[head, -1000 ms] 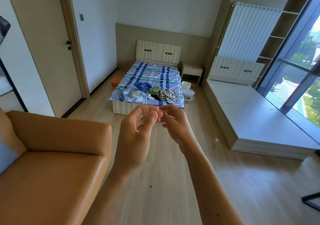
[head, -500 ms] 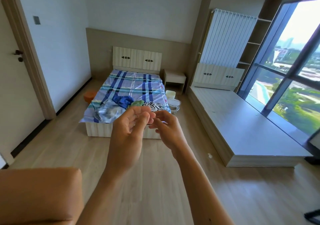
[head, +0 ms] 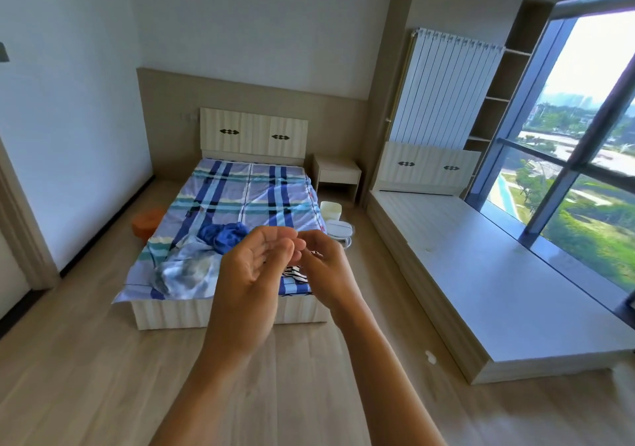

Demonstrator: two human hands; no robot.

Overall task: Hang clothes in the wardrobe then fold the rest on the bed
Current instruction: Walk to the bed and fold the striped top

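Forearms reach forward from the bottom of the view, both bare, meeting in front of the foot of the bed (head: 237,311). The left hand (head: 252,273) is raised with its palm turned inward, fingers (head: 275,244) loosely curved and grasping nothing. The right hand (head: 326,270) faces it, its fingers (head: 309,242) bent toward the left fingertips, touching or just short of them; whether they pinch anything small I cannot tell.

The clothes lie well beyond the hands, on the near end of the bed's blue plaid sheet (head: 247,191). A blue garment (head: 223,234) sits crumpled just left of the left hand in the view, a pale grey-white garment (head: 187,272) is heaped below it near the foot edge, and a black-and-white striped garment (head: 295,272) shows in the gap between the two hands, mostly hidden behind them. An orange stool (head: 146,224) stands on the floor at the bed's left side, and a white bin (head: 331,210) at its right side.
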